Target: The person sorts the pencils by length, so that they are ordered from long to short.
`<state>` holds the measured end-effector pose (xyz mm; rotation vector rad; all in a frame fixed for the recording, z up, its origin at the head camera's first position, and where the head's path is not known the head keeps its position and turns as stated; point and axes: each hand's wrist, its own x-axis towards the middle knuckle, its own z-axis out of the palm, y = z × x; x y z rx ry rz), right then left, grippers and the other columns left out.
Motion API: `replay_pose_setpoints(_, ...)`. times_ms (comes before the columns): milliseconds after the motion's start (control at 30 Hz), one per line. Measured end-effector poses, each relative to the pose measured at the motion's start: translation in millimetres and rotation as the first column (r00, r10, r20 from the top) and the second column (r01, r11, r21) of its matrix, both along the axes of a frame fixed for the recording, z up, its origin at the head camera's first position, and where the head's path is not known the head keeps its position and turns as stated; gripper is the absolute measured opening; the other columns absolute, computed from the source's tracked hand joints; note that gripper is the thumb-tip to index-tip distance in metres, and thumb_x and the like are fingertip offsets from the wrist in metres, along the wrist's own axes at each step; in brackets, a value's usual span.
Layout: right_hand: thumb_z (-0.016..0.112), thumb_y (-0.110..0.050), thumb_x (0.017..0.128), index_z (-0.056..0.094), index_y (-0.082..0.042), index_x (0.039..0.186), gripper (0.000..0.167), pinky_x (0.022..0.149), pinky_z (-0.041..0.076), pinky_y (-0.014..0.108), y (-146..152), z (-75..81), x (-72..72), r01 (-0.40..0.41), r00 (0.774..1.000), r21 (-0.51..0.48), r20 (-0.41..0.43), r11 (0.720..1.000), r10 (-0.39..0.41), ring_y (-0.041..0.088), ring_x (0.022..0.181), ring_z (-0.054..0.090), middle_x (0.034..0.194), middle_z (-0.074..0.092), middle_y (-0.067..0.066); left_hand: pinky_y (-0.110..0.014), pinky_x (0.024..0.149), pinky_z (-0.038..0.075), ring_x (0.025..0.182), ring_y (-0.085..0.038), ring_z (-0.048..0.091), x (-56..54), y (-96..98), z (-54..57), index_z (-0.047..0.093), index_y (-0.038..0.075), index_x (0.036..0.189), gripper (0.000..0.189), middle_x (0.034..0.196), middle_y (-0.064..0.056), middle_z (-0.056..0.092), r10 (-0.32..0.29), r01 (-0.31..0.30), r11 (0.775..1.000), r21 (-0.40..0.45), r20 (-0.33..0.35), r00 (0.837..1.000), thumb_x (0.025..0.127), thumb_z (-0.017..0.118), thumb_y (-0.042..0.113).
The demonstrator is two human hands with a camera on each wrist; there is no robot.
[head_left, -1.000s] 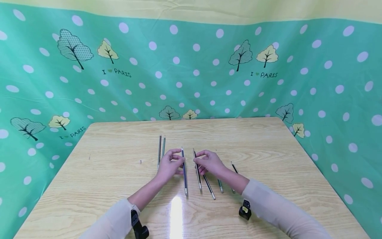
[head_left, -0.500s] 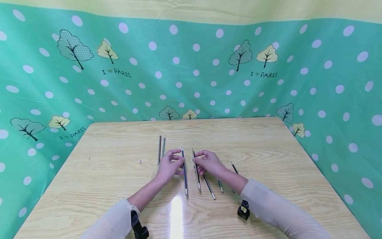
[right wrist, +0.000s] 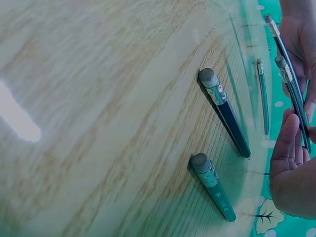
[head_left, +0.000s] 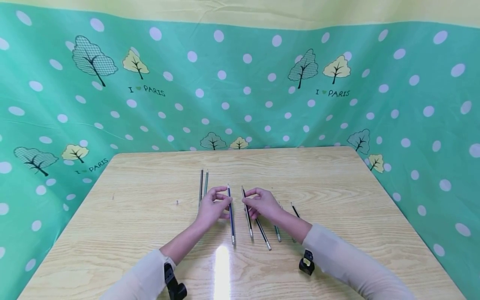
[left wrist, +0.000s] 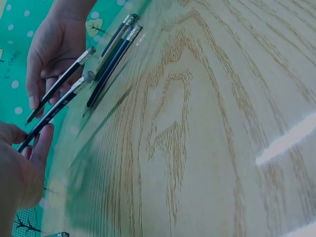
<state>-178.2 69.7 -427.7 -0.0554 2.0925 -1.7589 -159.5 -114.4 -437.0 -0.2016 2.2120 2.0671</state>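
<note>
Near the middle of the table, my left hand (head_left: 212, 206) pinches a dark blue pencil (head_left: 231, 223), its white-banded eraser end toward me. Just right of it, my right hand (head_left: 262, 204) pinches a black pencil (head_left: 248, 218) between thumb and fingers, also eraser end nearest. The two pencils stand side by side with a narrow gap, points away from me. In the left wrist view, the left hand's pencil (left wrist: 61, 103) slants above the table. The right wrist view shows the right hand (right wrist: 294, 173) with its pencil (right wrist: 296, 98) tilted up.
A black pencil (head_left: 263, 235), a green pencil (head_left: 277, 233) and another black pencil (head_left: 295, 209) lie under and beside my right forearm. Beyond my left hand lie a dark pencil (head_left: 200, 187) and a green pencil (head_left: 206, 183). A tiny bit (head_left: 177, 202) lies farther left. Patterned cloth (head_left: 255, 104) hangs behind the table.
Over the last second my right hand has shifted very slightly left with its black pencil, toward the blue one. The left hand holds nearly still.
</note>
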Motion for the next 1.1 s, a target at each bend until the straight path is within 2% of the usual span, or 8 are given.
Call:
replay_pose_setpoints(267, 0.064, -0.014, 0.086, 0.054, -0.001, 0.116, 0.034, 0.044, 0.051, 0.021, 1, -1.2, -0.2, 0.012, 1.0, 0.016, -0.004, 1.0, -0.012, 0.011, 0.048, 0.055, 0.066, 0.06, 0.003, -0.041, 0.063, 0.061, 0.07, -0.014, 0.063, -1.2, -2.8, 0.2, 0.052, 0.012, 0.126, 0.044, 0.103, -0.011, 0.058, 0.002, -0.002, 1.0, -0.016, -0.004, 1.0, 0.084, 0.066, 0.01)
replay_pose_setpoints(567, 0.064, -0.015, 0.087, 0.055, -0.002, 0.115, 0.033, 0.045, 0.051, 0.022, 3, -0.3, -0.1, 0.011, 1.0, 0.024, -0.008, 1.0, -0.011, 0.012, 0.048, 0.055, 0.067, 0.06, 0.003, -0.036, 0.059, 0.06, 0.07, -0.014, 0.063, -6.4, -7.6, -2.0, 0.051, 0.012, 0.128, 0.046, 0.106, -0.013, 0.058, 0.011, -0.011, 0.999, -0.053, -0.003, 1.0, 0.084, 0.067, 0.013)
replay_pose_setpoints(1100, 0.064, -0.012, 0.087, 0.054, -0.001, 0.115, 0.032, 0.045, 0.05, 0.021, 5, 2.8, -0.7, 0.015, 1.0, 0.009, 0.004, 1.0, -0.015, 0.012, 0.049, 0.055, 0.065, 0.059, 0.002, -0.036, 0.059, 0.06, 0.07, -0.016, 0.063, -21.4, -19.7, -1.5, 0.051, 0.014, 0.128, 0.045, 0.106, -0.013, 0.059, 0.035, -0.035, 0.992, -0.123, -0.001, 0.999, 0.085, 0.065, 0.013)
